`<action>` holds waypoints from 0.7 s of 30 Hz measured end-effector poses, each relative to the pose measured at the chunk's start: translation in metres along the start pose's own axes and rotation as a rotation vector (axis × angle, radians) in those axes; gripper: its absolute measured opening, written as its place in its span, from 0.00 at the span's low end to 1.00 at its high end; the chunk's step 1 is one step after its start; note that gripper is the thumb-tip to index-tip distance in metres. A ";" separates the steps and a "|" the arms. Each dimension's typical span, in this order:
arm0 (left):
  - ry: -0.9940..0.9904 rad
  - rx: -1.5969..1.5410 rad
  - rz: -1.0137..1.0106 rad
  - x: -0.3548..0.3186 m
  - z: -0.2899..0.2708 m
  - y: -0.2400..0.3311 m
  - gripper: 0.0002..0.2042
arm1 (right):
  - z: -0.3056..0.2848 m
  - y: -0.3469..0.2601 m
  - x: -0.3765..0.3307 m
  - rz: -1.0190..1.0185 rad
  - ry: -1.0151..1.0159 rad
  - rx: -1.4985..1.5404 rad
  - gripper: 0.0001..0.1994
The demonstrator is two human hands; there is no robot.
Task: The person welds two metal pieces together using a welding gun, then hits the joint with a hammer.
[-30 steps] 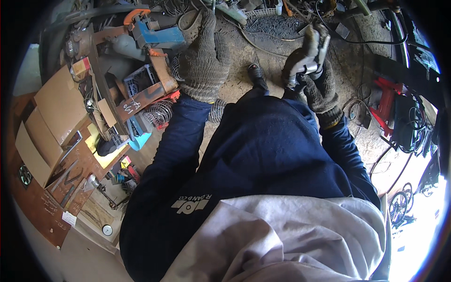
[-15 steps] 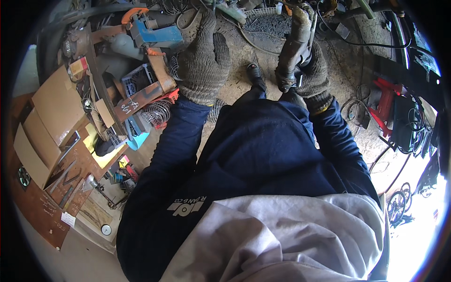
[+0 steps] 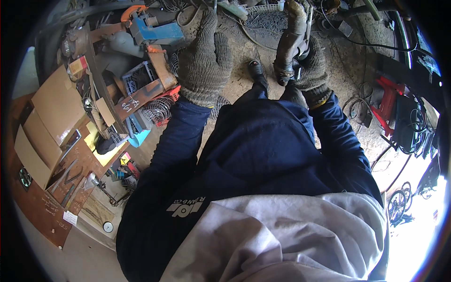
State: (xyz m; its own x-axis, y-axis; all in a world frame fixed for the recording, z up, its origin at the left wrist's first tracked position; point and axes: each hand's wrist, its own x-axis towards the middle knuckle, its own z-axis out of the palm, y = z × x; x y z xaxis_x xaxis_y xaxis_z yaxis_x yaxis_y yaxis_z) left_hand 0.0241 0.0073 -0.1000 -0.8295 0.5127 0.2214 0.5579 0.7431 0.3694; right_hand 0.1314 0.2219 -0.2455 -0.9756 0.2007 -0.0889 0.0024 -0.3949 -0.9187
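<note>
My left hand (image 3: 205, 63), in a grey-brown knitted glove, reaches forward with its back toward me. A thin metal rod (image 3: 215, 5) shows at its fingertips; the glove hides most of the grip, but the fingers look closed on it. In a matching glove, my right hand (image 3: 312, 70) is wrapped around a worn, grey-brown, pipe-shaped tool (image 3: 287, 51). A narrow metal bar (image 3: 308, 28) runs along the tool's right side. The tool's far end lies near the top edge, and the two hands are apart.
To the left are a blue and orange clamp-like machine (image 3: 155, 30), wire coils (image 3: 157, 109) and a brown bench (image 3: 51, 211) with an open cardboard box (image 3: 56, 108). A cable (image 3: 253, 40) crosses the floor ahead. A red metal stand (image 3: 387, 101) and bicycle wheels (image 3: 397, 207) are to the right.
My right hand and the pipe-shaped tool have shifted slightly left and forward. My left hand has hardly moved.
</note>
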 end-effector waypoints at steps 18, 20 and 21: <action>0.193 0.176 0.126 -0.023 0.029 -0.044 0.19 | -0.005 0.016 0.015 -0.189 -0.164 -0.682 0.21; -0.003 0.060 -0.034 -0.012 0.010 -0.012 0.16 | -0.007 0.014 0.006 -0.123 -0.027 -0.512 0.25; 0.066 0.041 -0.031 -0.019 0.019 -0.023 0.16 | 0.002 0.006 0.004 -0.087 -0.014 -0.390 0.26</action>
State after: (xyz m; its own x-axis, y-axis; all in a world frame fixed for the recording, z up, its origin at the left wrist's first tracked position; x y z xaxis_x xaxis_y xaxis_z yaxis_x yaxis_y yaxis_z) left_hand 0.0276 -0.0112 -0.1295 -0.8455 0.4608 0.2699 0.5314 0.7759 0.3399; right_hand 0.1270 0.2182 -0.2504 -0.9788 0.2050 -0.0019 0.0006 -0.0063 -1.0000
